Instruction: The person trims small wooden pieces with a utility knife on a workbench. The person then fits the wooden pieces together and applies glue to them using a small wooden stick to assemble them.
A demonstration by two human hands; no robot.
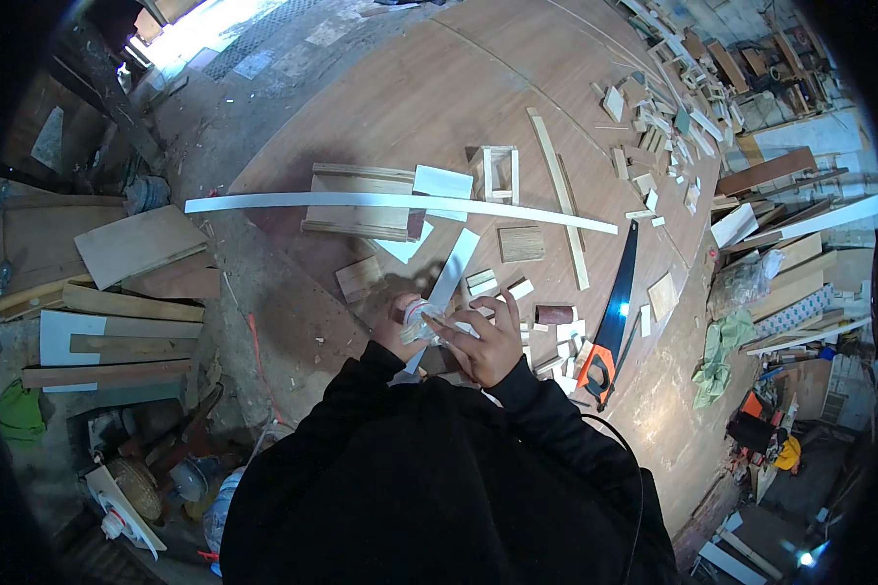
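Note:
My left hand is closed round a small, clear-and-whitish container, held in front of my chest above the table's near edge. My right hand is close on its right side, fingers spread, with one finger or thumb reaching to the container. Whether that hand also pinches something small cannot be made out. Under and beyond the hands lies a flat white strip. A square wooden block is left of them; small white-edged blocks and a dark red roll are to the right.
A long white strip crosses the table over a wooden channel-shaped piece. Beyond stands a small open wooden frame. A handsaw with an orange-and-black handle lies at right. Scrap blocks crowd the far right; boards lean left.

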